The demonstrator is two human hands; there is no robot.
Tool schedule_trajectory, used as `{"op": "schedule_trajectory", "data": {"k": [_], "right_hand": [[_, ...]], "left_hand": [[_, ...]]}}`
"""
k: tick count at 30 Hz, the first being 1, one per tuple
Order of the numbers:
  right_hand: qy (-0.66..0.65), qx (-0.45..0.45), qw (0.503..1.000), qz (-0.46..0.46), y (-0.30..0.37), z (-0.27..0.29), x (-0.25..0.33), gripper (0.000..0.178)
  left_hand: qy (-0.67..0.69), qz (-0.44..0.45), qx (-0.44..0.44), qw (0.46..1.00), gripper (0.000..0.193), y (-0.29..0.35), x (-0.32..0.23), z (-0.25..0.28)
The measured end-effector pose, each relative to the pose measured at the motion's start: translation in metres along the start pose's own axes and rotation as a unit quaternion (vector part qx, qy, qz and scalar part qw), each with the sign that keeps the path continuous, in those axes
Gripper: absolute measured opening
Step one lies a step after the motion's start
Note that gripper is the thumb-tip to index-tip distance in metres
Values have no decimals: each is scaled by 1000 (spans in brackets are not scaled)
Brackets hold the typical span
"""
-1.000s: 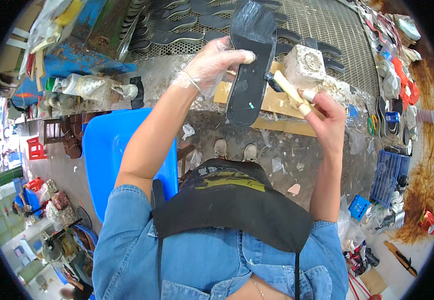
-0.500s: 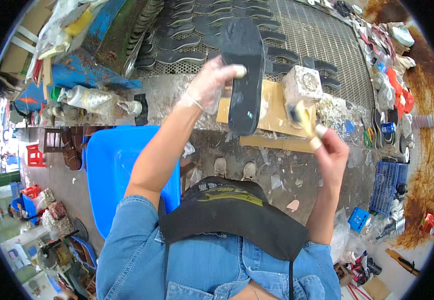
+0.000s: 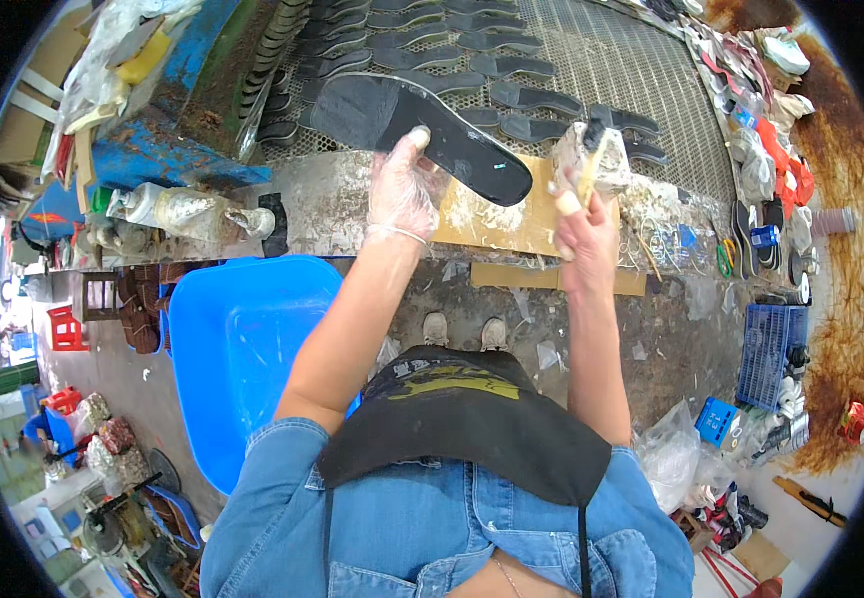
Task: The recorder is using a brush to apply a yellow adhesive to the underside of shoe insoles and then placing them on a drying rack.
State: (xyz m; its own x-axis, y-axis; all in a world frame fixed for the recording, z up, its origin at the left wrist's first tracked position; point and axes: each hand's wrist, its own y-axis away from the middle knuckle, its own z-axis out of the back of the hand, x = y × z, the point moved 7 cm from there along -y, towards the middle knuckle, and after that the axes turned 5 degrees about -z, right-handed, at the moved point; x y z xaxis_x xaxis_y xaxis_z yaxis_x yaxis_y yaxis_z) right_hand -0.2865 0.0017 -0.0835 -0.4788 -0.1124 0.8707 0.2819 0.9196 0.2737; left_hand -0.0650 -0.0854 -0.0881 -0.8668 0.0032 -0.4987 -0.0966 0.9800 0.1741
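Note:
A black shoe sole [image 3: 457, 145] lies slantwise in my left hand [image 3: 400, 194], which wears a clear thin glove. My thumb presses on its upper face, and the fingers are hidden beneath. My right hand [image 3: 588, 234] grips a brush [image 3: 591, 169] by its pale handle, with light covers on some fingertips. The brush's dark bristles point away from me, at the top of a white-crusted container [image 3: 609, 171]; whether they touch it I cannot tell. Under both hands lies a glue-smeared cardboard sheet [image 3: 487, 214] on the bench edge.
Rows of dark soles [image 3: 407, 38] cover a mesh surface [image 3: 611, 65] beyond the bench. A crusted bottle [image 3: 188, 211] lies at the left. Below it stands a blue tub [image 3: 253, 349]. Scissors [image 3: 725, 256] and more soles [image 3: 743, 234] are at the right, above a blue crate [image 3: 771, 359].
The sole has turned from upright to slantwise, its wide end now at the left. My right hand has moved left and away from me, bringing the brush to the container.

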Motion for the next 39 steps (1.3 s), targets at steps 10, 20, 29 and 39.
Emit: {"op": "schedule_trajectory", "data": {"k": [10, 20, 29, 39], "right_hand": [[107, 84, 991, 5, -30, -41, 15, 66], [442, 173, 877, 70, -32, -72, 43, 66], [493, 8, 794, 356, 24, -60, 76, 24], [538, -15, 783, 312, 23, -43, 83, 24]], "left_hand": [[30, 110, 17, 993, 59, 29, -4, 39], [-636, -25, 375, 674, 65, 23, -10, -39], [-653, -95, 249, 709, 51, 14, -21, -26], [-522, -1, 240, 818, 49, 23, -24, -35]]}}
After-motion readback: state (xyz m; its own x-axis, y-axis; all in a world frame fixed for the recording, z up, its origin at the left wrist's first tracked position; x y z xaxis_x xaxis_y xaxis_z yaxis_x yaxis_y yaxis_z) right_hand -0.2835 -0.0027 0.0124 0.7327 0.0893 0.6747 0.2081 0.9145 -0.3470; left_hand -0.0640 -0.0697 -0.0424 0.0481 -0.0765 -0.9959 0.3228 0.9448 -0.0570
